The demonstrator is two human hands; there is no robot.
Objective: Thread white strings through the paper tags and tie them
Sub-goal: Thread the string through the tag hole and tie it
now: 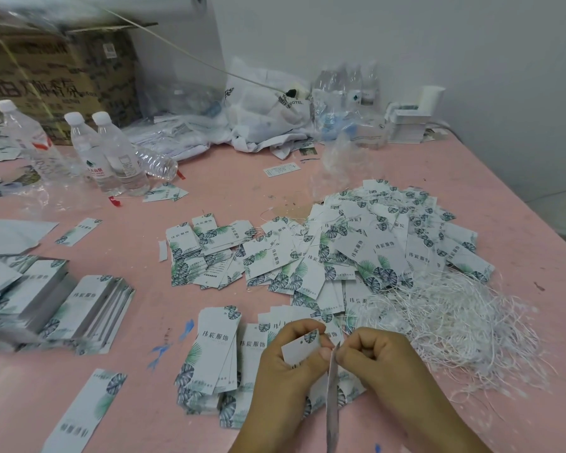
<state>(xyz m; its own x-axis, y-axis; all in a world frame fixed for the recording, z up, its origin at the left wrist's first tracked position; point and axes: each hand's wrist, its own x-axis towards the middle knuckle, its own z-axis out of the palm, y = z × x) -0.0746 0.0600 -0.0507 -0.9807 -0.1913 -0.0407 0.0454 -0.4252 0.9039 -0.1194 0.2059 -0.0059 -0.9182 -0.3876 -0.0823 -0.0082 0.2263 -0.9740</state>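
My left hand point(286, 364) holds a white paper tag point(299, 347) with a leaf print and a small punched hole, thumb pressed on its right end. Close beside it my right hand point(378, 358) has curled fingers and pinches a second tag point(333, 393), seen edge-on and hanging down between the two hands. Whether a string runs through either tag I cannot tell. A tangled heap of white strings point(451, 325) lies just right of my hands. Under my hands lie short stacks of tags point(216, 351).
A big pile of strung tags point(373, 243) covers the middle right of the pink table point(209, 178). More tag stacks point(79, 308) sit at the left. Water bottles point(111, 152), a cardboard box point(56, 76) and plastic bags point(268, 116) line the back.
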